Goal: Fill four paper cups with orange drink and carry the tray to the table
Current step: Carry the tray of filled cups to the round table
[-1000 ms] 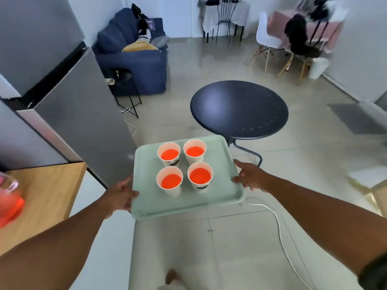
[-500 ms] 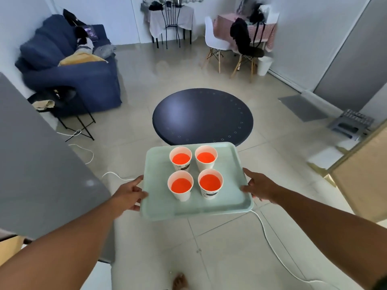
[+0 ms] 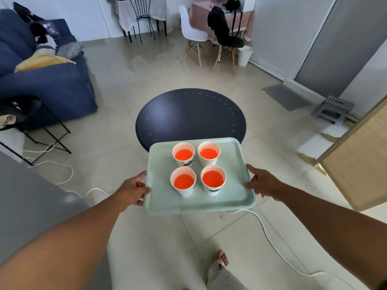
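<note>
The person is carrying the pale green tray [image 3: 232,164] level in front of the body, its far edge overlapping the near rim of the round dark tabletop [image 3: 188,114]. The left hand [image 3: 134,188] and right hand [image 3: 261,183] are each curling fingers around opposite side rims, a balanced grip likely keeping the four paper cups [image 3: 198,167] upright and the orange drink [image 3: 183,181] from slopping. A white cable [image 3: 270,233] is trailing across the floor near the bare foot [image 3: 222,258], a possible trip hazard.

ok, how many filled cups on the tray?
4, in a square on the tray: far left, far right, near left, near right. None hidden.
</note>
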The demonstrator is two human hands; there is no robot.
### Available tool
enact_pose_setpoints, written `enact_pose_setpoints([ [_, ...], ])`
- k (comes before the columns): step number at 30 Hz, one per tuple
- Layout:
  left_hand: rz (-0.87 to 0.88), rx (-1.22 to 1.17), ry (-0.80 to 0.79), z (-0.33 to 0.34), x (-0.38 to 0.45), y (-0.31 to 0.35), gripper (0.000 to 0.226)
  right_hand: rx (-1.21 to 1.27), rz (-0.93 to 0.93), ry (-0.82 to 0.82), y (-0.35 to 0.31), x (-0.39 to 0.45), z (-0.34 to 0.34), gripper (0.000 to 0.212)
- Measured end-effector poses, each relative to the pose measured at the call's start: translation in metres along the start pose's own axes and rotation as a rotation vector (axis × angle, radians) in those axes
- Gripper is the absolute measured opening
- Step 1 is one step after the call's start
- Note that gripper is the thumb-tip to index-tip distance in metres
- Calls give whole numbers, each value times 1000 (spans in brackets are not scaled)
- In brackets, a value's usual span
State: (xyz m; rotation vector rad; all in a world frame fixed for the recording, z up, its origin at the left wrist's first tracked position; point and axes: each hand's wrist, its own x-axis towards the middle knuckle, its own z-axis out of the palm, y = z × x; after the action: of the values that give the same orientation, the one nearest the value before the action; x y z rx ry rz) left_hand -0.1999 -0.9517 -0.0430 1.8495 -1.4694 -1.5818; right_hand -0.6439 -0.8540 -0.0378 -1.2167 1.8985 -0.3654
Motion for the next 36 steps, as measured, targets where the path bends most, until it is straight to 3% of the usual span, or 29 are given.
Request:
enact_pose_setpoints([
  [22, -86, -54, 49, 2, 201, 96, 75, 34, -93, -122, -33, 248, -68, 81],
  [31, -72, -22, 28, -19, 289, 117, 76, 104, -18, -83, -52, 324, -65, 85],
  [36, -89, -18, 7, -30, 337, 127, 78, 15, 13, -71, -66, 360, -64, 85],
])
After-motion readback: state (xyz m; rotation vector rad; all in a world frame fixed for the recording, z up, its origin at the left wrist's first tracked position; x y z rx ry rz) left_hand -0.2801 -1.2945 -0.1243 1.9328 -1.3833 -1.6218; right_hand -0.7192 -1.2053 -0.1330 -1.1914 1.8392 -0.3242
